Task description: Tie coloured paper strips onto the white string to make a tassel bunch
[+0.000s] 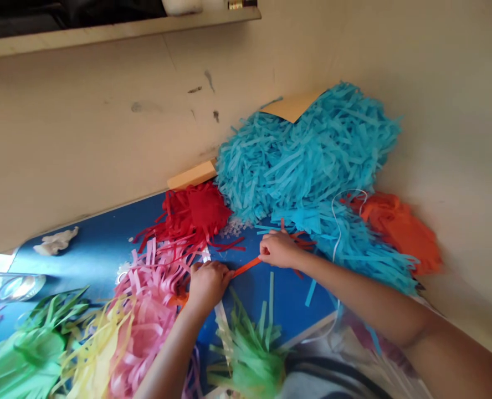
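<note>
An orange paper strip (246, 267) is stretched between both my hands over the blue table (96, 244). My left hand (208, 284) is closed in a pinch on its near end, beside the pink fringe pile (146, 310). My right hand (279, 249) pinches the far end, close to the big blue fringe pile (312, 160). A red fringe pile (191, 213) lies just beyond my left hand.
Green fringe (246, 354) lies under my arms; more green fringe (25, 349) and yellow fringe (92, 349) lie at the left. An orange pile (399, 227) rests against the wall (83, 127). A cardboard piece (191, 174), white crumpled scrap (57, 241) and clear container (9, 285) are nearby.
</note>
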Demonstrator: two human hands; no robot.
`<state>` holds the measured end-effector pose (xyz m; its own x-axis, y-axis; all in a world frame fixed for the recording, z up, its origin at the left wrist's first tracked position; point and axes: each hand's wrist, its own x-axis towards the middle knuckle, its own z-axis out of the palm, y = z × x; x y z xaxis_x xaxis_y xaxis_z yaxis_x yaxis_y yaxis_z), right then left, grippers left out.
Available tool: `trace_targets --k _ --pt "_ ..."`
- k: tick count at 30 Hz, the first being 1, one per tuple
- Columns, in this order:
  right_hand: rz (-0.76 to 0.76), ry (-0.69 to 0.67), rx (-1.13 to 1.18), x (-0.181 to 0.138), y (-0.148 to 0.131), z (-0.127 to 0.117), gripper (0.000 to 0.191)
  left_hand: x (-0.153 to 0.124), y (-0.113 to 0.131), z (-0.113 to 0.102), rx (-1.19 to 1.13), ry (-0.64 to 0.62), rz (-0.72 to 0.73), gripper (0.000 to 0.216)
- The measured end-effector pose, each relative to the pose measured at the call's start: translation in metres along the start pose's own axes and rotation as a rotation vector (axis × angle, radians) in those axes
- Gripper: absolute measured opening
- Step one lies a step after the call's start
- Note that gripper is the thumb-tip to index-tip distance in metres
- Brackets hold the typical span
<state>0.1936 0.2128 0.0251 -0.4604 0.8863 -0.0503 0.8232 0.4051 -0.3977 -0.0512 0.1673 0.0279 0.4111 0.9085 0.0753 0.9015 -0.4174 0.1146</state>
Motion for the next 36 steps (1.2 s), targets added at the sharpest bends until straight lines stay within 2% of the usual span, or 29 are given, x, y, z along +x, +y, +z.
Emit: trace_targets --k 3,6,9,12,18,21,24,27,33,36 --pt "-0.057 0.025 -0.044 -0.002 -0.003 -0.002 0.003 -0.001 0.002 -0.006 0.053 0.041 0.042 0.026" --pt "-0.178 0.039 -0.094 -0.006 -0.006 -0.004 0.01 -0.01 0.008 -0.009 0.089 0.1 0.126 0.018" --pt "-0.251 0.053 -0.136 -0.008 -0.006 -0.003 0.011 -0.018 0.018 -0.004 0.101 0.127 0.25 0.027" --pt "-0.258 0.07 -0.163 -0.008 -0.006 -0.002 0.012 -0.019 0.03 0.005 0.108 0.136 0.291 0.028" --pt "-0.291 0.069 -0.198 -0.012 -0.008 -0.007 0.014 -0.011 0.037 0.008 0.099 0.155 0.244 0.023" --pt "-0.419 0.085 -0.231 -0.014 -0.011 -0.004 0.011 -0.01 0.036 0.007 0.076 0.146 0.222 0.022" --pt "-0.576 0.155 -0.348 -0.011 -0.013 0.003 0.017 -0.007 0.034 0.008 0.043 0.144 0.188 0.019" --pt "-0.652 0.207 -0.415 -0.005 -0.013 0.01 0.021 -0.004 0.031 0.012 0.005 0.154 0.156 0.02" --pt "-0.662 0.238 -0.39 -0.004 -0.007 0.014 0.024 0.002 0.023 0.012 -0.098 0.129 0.08 0.022" --pt "-0.605 0.186 -0.257 -0.008 -0.01 0.012 0.022 0.003 0.022 0.009 -0.19 0.088 0.02 0.02"
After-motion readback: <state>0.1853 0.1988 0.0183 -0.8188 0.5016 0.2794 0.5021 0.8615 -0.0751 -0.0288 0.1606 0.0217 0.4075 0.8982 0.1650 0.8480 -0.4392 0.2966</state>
